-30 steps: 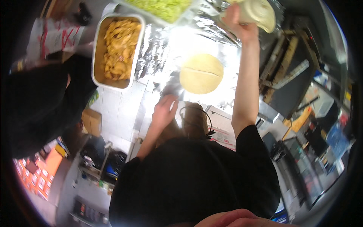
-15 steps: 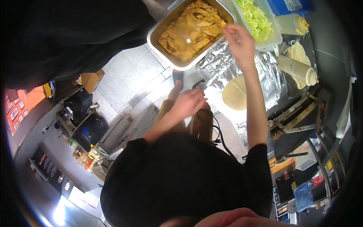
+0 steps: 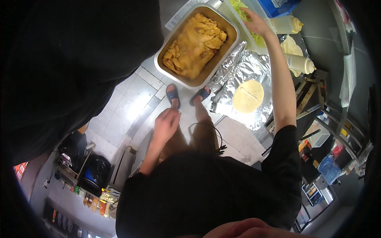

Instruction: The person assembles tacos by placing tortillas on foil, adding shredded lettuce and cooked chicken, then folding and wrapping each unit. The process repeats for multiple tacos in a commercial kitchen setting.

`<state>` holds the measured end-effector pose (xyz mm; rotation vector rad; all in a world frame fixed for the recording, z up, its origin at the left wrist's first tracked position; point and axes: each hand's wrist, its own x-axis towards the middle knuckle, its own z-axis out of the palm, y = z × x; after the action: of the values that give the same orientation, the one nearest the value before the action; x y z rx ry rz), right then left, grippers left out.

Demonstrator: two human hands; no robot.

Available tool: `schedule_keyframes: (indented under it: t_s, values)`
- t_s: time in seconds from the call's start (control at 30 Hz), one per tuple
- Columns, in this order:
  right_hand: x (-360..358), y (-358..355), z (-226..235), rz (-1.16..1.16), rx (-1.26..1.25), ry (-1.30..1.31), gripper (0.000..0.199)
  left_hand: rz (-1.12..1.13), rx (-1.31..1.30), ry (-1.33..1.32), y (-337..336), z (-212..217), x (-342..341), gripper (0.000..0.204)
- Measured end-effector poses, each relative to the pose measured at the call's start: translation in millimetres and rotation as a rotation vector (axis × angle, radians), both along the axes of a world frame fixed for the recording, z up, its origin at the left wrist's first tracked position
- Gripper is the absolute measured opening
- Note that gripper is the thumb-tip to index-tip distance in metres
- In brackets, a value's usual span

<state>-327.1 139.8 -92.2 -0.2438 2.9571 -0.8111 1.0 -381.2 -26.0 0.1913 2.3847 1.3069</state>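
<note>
Reaching far forward, the right hand (image 3: 257, 24) sits with fingers loosely open on the lettuce (image 3: 243, 8) in a clear tub, not visibly pinching any. Those leaves look light, limp and easily bruised; a gentle fingertip pinch from above should suit them. The left hand (image 3: 166, 123) hangs relaxed and empty near the thigh. Left of the right hand lies a metal tray (image 3: 168, 39) of fried pieces; nearer the body, a tortilla (image 3: 248, 96) rests on foil (image 3: 254, 65). Two squeeze bottles (image 3: 298, 63) stand right.

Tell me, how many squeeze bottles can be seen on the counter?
2. One squeeze bottle lies beside the lettuce tub near the right hand; the other bottle lies beyond the foil. More may be hidden.
</note>
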Motion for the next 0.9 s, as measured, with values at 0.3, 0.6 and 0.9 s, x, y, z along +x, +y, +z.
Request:
schedule_keyframes:
  t_s: [0.3,0.6,0.9]
  values:
    - [-25,-1,8,0.093,0.380,-0.259,0.060,0.048,0.077,0.062,-18,1,-16,0.006]
    - [-26,9,37,-0.073,0.120,-0.238,0.048,0.000,0.076,0.094,0,6,-20,0.005]
    - [14,21,95,-0.195,0.069,-0.277,0.030,-0.065,0.035,0.083,37,17,-21,0.006]
